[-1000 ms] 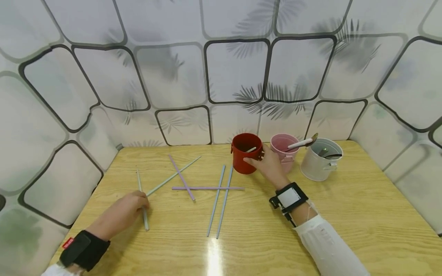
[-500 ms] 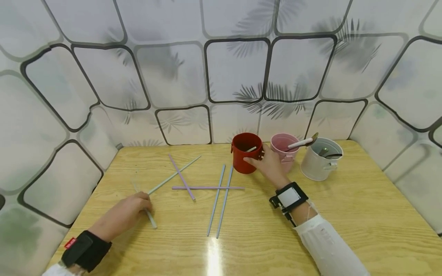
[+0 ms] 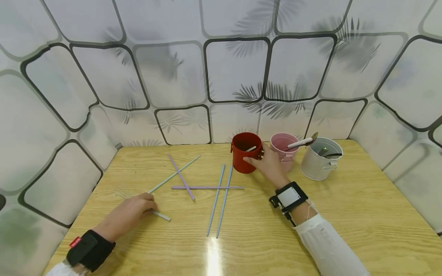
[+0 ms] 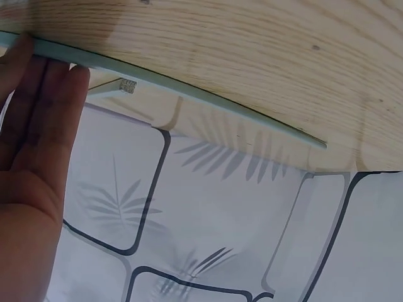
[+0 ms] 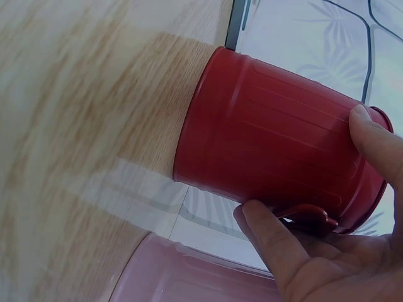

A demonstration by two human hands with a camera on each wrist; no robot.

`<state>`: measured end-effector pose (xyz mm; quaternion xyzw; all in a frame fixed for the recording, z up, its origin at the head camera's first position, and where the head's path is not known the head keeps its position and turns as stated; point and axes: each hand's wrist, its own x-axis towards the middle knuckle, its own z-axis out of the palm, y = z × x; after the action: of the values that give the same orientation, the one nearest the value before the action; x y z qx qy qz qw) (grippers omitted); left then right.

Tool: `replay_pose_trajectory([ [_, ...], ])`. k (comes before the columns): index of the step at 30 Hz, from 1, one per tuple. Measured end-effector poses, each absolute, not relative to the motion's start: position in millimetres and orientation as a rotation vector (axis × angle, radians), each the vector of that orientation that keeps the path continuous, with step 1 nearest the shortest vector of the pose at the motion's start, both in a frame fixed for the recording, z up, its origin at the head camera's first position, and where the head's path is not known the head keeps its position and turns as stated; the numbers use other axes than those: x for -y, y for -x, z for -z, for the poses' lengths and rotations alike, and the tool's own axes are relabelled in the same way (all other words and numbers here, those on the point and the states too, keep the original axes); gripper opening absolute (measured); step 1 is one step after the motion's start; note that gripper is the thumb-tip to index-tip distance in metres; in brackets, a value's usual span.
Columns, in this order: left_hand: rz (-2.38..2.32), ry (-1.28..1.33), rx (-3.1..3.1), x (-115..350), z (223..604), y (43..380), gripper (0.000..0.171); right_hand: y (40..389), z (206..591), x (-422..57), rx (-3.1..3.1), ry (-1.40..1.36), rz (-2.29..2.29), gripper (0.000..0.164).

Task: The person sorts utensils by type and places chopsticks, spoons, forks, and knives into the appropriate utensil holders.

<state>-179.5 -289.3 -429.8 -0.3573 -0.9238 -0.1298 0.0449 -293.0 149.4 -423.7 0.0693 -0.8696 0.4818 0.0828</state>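
My left hand [image 3: 132, 211] pinches a pale green chopstick [image 3: 163, 216] low over the table at the left. In the left wrist view the thumb and fingertips hold this chopstick [image 4: 208, 97] close to the wooden surface. Just beyond lies another pale green chopstick [image 3: 165, 181], crossed by a purple chopstick [image 3: 177, 171]. A second purple chopstick [image 3: 203, 188] lies across two blue chopsticks, the left one [image 3: 215, 201] and the right one [image 3: 224, 201]. At the back, my right hand [image 3: 271, 165] grips the red bucket [image 3: 240, 161] by its side near the handle; a light stick end shows inside.
Right of the red bucket stand a pink bucket [image 3: 287, 165], with a white-handled spoon [image 3: 299, 143] across its top, and a white bucket [image 3: 312, 166] with utensils inside. A patterned cloth wall [image 3: 238, 73] rises behind the wooden table [image 3: 362, 214].
The chopstick in my left hand has turned, its near end swinging right and its far end left. That hand has shifted slightly right; the right hand and red bucket stay put.
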Motion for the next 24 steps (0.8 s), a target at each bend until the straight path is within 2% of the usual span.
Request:
replay_pose_trajectory([
  [9,0.303,1.136,2.699,283.8,436.7,180.6,0.021,292.7,423.7,-150.1,2.604,-0.219,-1.397,0.072],
  [24,0.192,1.205,2.461,265.5,418.2,189.3,0.033,292.0,424.6,-150.2,2.595,-0.224,-1.418,0.074],
])
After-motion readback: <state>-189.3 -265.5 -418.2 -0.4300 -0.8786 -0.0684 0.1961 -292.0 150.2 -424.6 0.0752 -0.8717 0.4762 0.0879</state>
